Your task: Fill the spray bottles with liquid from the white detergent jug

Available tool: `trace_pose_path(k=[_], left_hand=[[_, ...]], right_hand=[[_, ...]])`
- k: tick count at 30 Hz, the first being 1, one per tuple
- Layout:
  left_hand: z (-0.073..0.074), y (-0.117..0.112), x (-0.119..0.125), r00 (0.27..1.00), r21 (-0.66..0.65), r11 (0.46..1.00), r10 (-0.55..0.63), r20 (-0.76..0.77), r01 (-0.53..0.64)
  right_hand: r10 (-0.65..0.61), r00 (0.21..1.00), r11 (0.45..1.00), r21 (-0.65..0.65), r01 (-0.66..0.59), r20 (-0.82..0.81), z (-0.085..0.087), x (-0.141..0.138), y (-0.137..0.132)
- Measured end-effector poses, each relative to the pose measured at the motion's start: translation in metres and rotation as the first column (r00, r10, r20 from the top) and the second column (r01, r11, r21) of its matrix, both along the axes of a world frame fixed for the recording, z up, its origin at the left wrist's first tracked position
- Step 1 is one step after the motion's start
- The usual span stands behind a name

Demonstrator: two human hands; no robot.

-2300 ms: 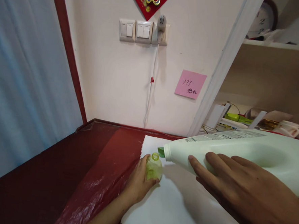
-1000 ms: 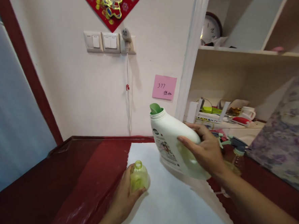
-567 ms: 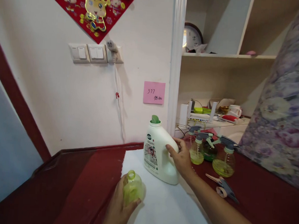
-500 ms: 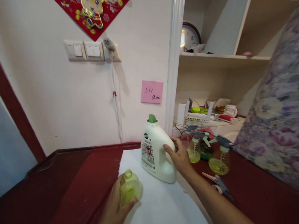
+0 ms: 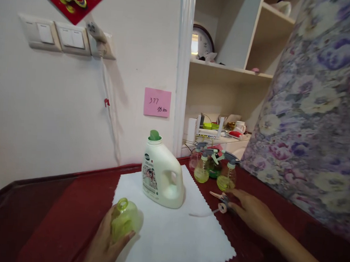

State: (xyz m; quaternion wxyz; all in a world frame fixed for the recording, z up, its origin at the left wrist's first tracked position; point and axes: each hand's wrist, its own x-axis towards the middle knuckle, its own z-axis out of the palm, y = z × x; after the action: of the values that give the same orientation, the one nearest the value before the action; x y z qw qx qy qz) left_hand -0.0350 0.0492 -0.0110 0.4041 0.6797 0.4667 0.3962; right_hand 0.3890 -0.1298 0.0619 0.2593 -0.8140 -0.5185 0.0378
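- A small green bottle (image 5: 124, 224), translucent and uncapped, stands at the near left edge of a white cloth (image 5: 175, 230) spread over a dark red table (image 5: 57, 210).
- The left hand (image 5: 104, 241) is wrapped around that bottle from the left side, fingers closed on its body, holding it upright.
- On the cloth, behind and to the right of the green bottle, stands a white detergent jug (image 5: 162, 171) with a built-in handle and an open green spout; nothing touches it.
- The right hand (image 5: 253, 215) lies off the cloth's right edge, fingers spread and holding nothing, its fingertips touching or just beside a spray-nozzle part (image 5: 222, 201) that lies flat on the table.
- Past that part, farther from the cloth, a cluster of spray bottles (image 5: 214, 171) stands with yellow and green liquid inside.
- Behind the cloth, a white wall carries a pink sticky note (image 5: 157, 102); at the right looms a flowered fabric (image 5: 315, 116).
- Risks, as a judgement: the green bottle is open and light, so a loosened grip or a nudge could tip it and spill onto the cloth.
- The jug's spout is also uncovered, so a bump from a reaching arm could knock it over and spill it.
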Motion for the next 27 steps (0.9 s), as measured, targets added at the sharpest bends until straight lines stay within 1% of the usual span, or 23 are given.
trace_pose_path(k=[3,5,9,11,13,15,18,21,23,25,27], left_hand=[[-0.002,0.004,0.0,1.0,-0.014,1.0,0.011,-0.011,-0.011],[-0.002,0.005,0.001,1.0,-0.009,1.0,0.014,-0.017,-0.014],[0.0,0.002,0.004,0.997,0.075,0.994,0.073,-0.001,-0.073],[0.001,0.003,0.004,0.998,0.072,0.995,0.066,-0.02,-0.064],[0.0,0.005,0.002,0.998,0.034,0.999,0.037,-0.044,-0.035],[-0.005,0.009,0.0,0.999,0.028,0.999,0.039,-0.028,-0.038],[-0.015,0.014,-0.002,0.997,0.065,0.995,0.079,0.016,-0.079],[-0.021,0.017,-0.005,0.998,0.073,0.996,0.058,0.006,-0.058],[-0.021,0.018,-0.006,0.999,0.077,0.996,0.036,0.0,-0.036],[-0.018,0.017,-0.007,1.0,0.063,0.998,0.024,-0.009,-0.023],[-0.016,0.016,-0.007,0.999,0.051,0.998,0.022,-0.023,-0.02]], right_hand=[[-0.047,0.999,0.997,-0.061,0.047,-0.009,-0.019,0.002,-0.005],[-0.069,0.998,0.994,-0.084,0.067,-0.015,-0.028,0.001,-0.003],[-0.086,0.995,0.992,-0.101,0.081,-0.046,-0.04,-0.001,0.003],[-0.073,0.995,0.994,-0.082,0.067,-0.075,-0.046,0.0,0.005],[-0.041,0.993,0.998,-0.042,0.037,-0.108,-0.052,0.003,0.006],[-0.002,0.99,1.0,0.009,0.004,-0.14,-0.058,0.006,0.007],[0.027,0.986,0.997,0.077,-0.014,-0.166,-0.066,0.009,0.005],[0.033,0.985,0.993,0.117,-0.013,-0.167,-0.071,0.011,0.001],[0.022,0.986,0.992,0.128,-0.001,-0.167,-0.07,0.013,-0.001],[-0.01,0.986,0.992,0.125,0.031,-0.165,-0.066,0.015,-0.001],[-0.036,0.986,0.993,0.102,0.053,-0.16,-0.057,0.015,0.004]])
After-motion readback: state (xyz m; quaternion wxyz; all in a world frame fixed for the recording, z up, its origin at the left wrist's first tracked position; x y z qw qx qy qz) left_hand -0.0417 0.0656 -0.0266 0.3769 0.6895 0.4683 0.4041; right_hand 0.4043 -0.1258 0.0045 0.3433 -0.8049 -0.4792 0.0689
